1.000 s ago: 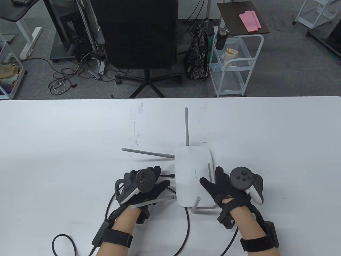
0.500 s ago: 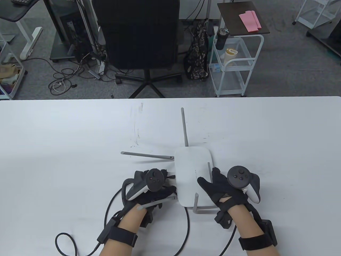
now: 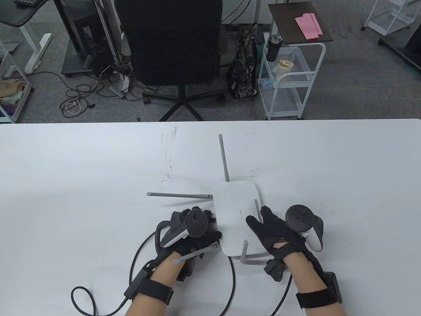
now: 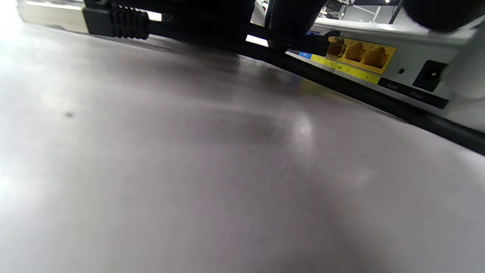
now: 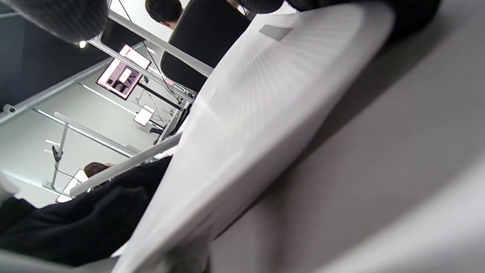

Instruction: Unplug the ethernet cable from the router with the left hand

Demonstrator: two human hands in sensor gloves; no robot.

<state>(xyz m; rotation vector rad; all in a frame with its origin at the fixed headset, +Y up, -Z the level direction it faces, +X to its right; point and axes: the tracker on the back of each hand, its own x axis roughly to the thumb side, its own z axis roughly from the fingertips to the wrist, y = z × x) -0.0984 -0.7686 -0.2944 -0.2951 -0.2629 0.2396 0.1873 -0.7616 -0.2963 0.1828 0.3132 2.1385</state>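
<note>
The router is a white box on the desk, near the person. Thin grey antennas stick out from its sides. Its left side has a row of yellow ports.

The cable is black. In the left wrist view its plug sits in the first yellow port, at the left end of the row. The plug looks like it is not out yet. From there the cable runs over the desk, toward the person.

The left hand is right beside the router's left side, at the ports. Its dark fingers hang over the plug. The grip looks narrow and seems to be around the plug, but the pictures do not show for sure that it holds it.

The right hand rests on the right part of the router. Its fingers are spread flat on top. It holds nothing; it just presses down.

The step now is likely to get a good hold and pull the plug out. To do it well, the left hand should pinch the plug itself, not the thin cable. Such a plug most likely has a small clip, so a finger should press that first. Then the hand should pull straight out to the left, in line with the port. The right hand should press the router down so it does not slide. One antenna lies over the left hand, so it should move with care.
</note>
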